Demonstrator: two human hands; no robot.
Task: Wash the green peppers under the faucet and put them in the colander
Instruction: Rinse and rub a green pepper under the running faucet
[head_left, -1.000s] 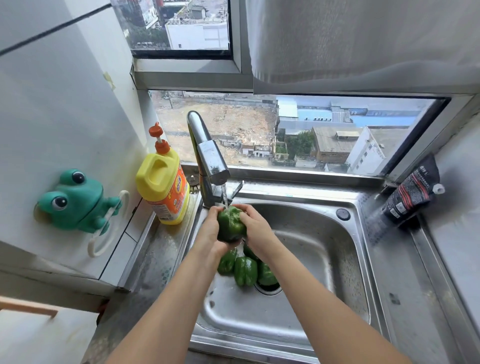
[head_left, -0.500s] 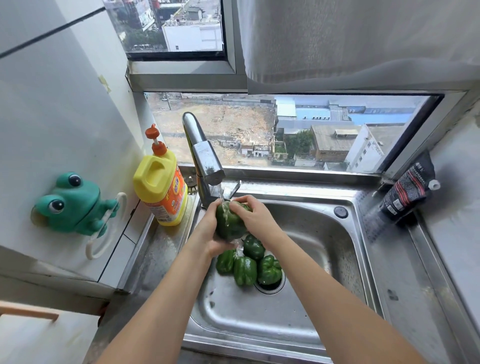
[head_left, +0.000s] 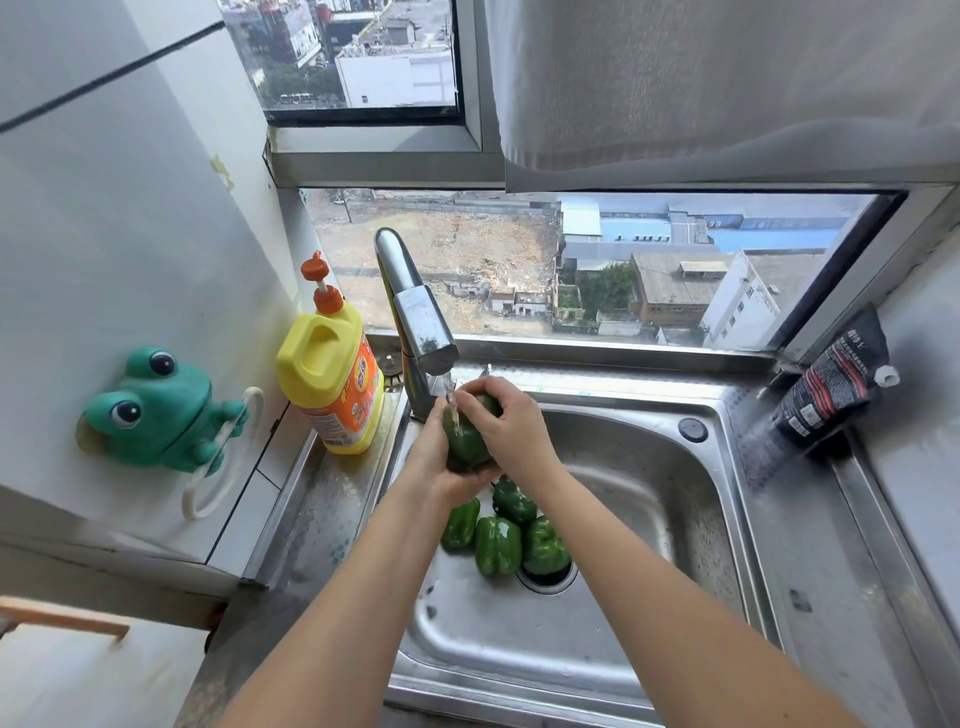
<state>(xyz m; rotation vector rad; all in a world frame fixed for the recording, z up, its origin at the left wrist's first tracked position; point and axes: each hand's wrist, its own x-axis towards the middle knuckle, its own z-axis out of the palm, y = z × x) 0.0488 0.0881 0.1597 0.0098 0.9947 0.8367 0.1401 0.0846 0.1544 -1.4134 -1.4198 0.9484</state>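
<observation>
With my left hand (head_left: 434, 467) and right hand (head_left: 511, 428) both in a grip around one green pepper (head_left: 465, 444) under the running faucet (head_left: 415, 322), I'm mid-wash; next it needs the colander (nowhere in view), while four peppers (head_left: 498, 545) wait in the sink (head_left: 649, 525).

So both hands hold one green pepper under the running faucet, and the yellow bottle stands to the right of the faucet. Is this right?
Not quite. In the head view the yellow bottle stands to the left of the faucet. The rest holds: the left hand and right hand hold one green pepper under the running water.
</observation>
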